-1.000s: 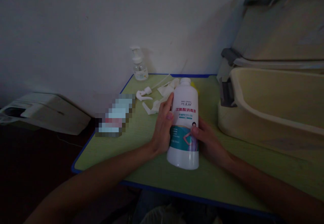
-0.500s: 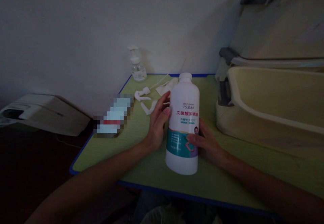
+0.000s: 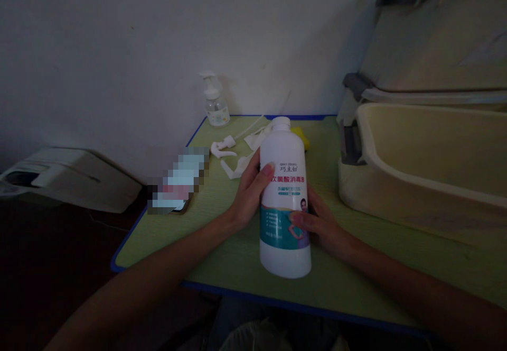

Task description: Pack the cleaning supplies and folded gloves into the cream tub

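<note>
Between my hands is a large white disinfectant bottle [image 3: 283, 153], with red lettering, a teal label band and a white cap. My left hand [image 3: 250, 192] grips its left side, thumb on the front and the other fingers hidden behind. On the lower right, my right hand [image 3: 322, 224] is wrapped around it with the thumb across the label. The bottle leans slightly to the left. Behind it on the table lie a white spray trigger head [image 3: 224, 145] with a thin tube and another white piece [image 3: 233, 168], partly covered by my left hand.
A clear pump bottle [image 3: 217, 110] stands at the table's back left corner. A blurred-out phone [image 3: 180, 182] lies at the left edge. Something yellow [image 3: 301, 137] shows behind the bottle. To the right is a large cream bin [image 3: 396, 203] with its lid up. The green table [image 3: 222, 266] has blue edging.
The bottle's top has tipped left, uncovering the yellow thing behind it. My left hand has closed onto the bottle's side; my right hand keeps its hold.
</note>
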{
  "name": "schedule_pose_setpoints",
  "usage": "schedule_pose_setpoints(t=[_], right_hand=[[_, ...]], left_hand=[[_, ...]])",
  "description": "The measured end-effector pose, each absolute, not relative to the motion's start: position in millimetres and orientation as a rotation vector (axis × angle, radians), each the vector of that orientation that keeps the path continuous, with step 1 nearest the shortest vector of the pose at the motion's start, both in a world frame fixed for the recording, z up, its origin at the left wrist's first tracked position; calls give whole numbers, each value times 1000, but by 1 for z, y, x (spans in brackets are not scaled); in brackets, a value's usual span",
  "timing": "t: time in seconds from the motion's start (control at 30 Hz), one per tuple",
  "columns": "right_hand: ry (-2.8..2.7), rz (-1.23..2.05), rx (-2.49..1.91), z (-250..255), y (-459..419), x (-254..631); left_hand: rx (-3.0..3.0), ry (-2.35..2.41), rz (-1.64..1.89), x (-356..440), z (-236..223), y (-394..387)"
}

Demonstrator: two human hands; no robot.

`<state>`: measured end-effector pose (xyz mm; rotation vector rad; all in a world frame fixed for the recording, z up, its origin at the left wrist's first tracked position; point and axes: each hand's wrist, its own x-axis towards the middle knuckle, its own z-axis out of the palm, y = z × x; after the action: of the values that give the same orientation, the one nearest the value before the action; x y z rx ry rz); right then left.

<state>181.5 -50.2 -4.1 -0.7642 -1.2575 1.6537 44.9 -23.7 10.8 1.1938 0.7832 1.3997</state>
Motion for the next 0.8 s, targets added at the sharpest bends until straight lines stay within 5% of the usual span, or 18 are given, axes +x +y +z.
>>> schedule_pose_setpoints(t=[0.8], right_hand=[[-1231, 1682, -750, -6, -48, 181]], left_hand=[[1235, 805, 1445, 45, 5, -20]])
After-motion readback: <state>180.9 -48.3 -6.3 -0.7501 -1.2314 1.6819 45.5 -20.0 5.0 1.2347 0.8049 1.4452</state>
